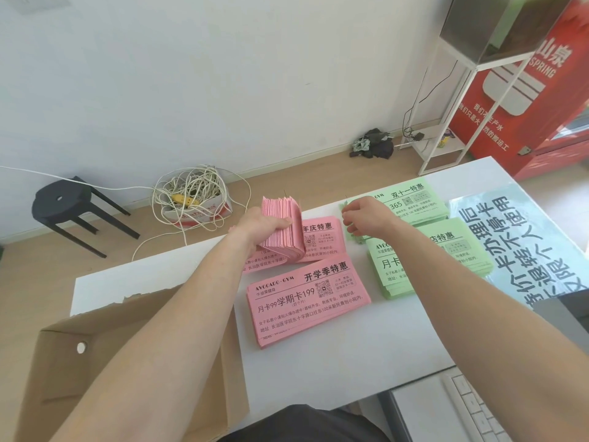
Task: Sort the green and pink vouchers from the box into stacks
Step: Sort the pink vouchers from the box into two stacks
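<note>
A: Where's the left hand (pixel 255 229)?
B: It grips a thick pink voucher bundle (pixel 283 232) above the far pink stack (pixel 322 242).
A: And the right hand (pixel 366 218)?
B: Its fingers curl on loose green vouchers (pixel 352 237), beside the near green stack (pixel 430 263). The cardboard box (pixel 95 362) sits on the left of the worktop (pixel 350 352).

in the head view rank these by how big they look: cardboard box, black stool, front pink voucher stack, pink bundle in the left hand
1. cardboard box
2. front pink voucher stack and black stool: they look alike, and the stool is farther away, so unranked
3. pink bundle held by the left hand
</note>
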Demonstrator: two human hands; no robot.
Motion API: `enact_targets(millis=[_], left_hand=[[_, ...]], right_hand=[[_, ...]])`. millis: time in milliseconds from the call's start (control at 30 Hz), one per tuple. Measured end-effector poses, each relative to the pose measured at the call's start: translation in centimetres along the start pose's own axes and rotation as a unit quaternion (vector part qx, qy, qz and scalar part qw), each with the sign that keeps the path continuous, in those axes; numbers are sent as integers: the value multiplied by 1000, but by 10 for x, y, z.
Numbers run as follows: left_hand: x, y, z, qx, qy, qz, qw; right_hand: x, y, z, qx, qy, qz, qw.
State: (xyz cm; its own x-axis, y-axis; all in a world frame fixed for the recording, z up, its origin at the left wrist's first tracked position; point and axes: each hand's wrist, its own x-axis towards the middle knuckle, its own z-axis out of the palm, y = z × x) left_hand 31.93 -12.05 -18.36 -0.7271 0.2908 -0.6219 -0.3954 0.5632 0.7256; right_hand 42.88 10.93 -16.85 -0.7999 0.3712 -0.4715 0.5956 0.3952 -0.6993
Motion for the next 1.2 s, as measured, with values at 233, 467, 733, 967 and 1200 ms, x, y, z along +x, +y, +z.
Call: enact_targets(millis=[233, 467, 733, 967, 1200], left_hand=[[-17, 8, 6, -12, 10, -9, 1000], [-19, 14, 6, -3, 7, -23, 1000], [-40, 29, 9, -13, -11, -31, 999], [-39, 30, 9, -28, -22, -36, 999], [-42, 30, 9, -13, -44, -33, 998]], right_hand=[[-3, -1, 4, -18, -6, -4, 1000], [-2, 3, 8, -26, -9, -1, 1000], [-5, 1, 9, -29, -25, 1, 999], [-3, 2, 11, -30, -30, 3, 999], [-3, 3, 12, -29, -29, -1, 999]])
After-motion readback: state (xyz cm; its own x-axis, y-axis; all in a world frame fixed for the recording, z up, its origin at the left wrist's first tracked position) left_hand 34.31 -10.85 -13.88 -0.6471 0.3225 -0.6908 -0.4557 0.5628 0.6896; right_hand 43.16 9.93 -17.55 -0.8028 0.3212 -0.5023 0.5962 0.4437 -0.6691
